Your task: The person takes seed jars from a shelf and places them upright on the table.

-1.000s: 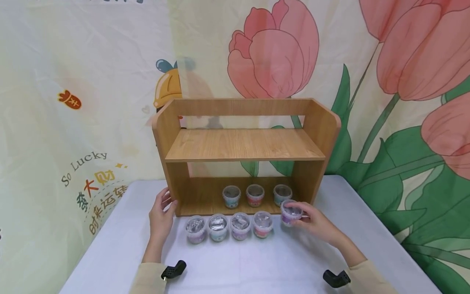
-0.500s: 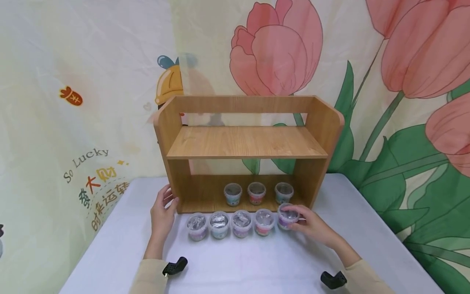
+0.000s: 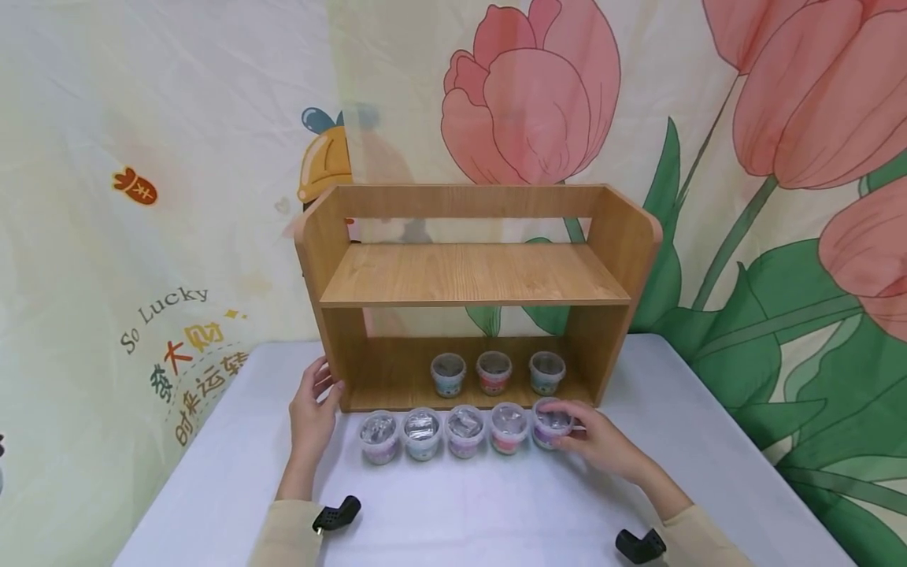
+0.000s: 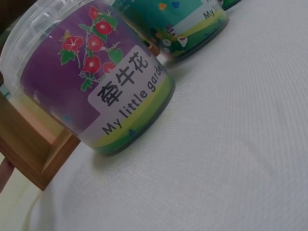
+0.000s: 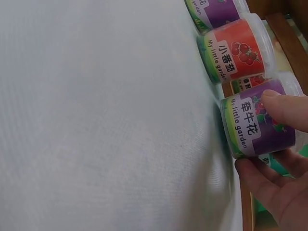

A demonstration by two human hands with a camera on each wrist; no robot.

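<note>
My right hand (image 3: pixel 602 442) grips a small plastic tub (image 5: pixel 248 122) with a clear lid and a purple "My little garden" flower label. Its thumb presses the label and the fingers lie on the opposite side in the right wrist view. The tub stands at the right end of a front row, beside a red-labelled tub (image 5: pixel 240 52). Further left are another purple tub (image 3: pixel 465 433), a teal tub (image 3: pixel 422 435) and a purple tub (image 4: pixel 101 72). My left hand (image 3: pixel 312 413) rests against the left side of the wooden shelf (image 3: pixel 475 276), fingers loosely bent.
Three more tubs stand inside the lower shelf level: a teal one (image 3: pixel 449 376), a red one (image 3: pixel 494 373) and another teal one (image 3: pixel 547 374). A white cloth (image 3: pixel 453 504) covers the table. A printed floral backdrop (image 3: pixel 765 236) hangs behind.
My right hand has moved the purple tub left and toward me, from beside the shelf's front edge into line with the row. The left hand stays at the shelf's side.
</note>
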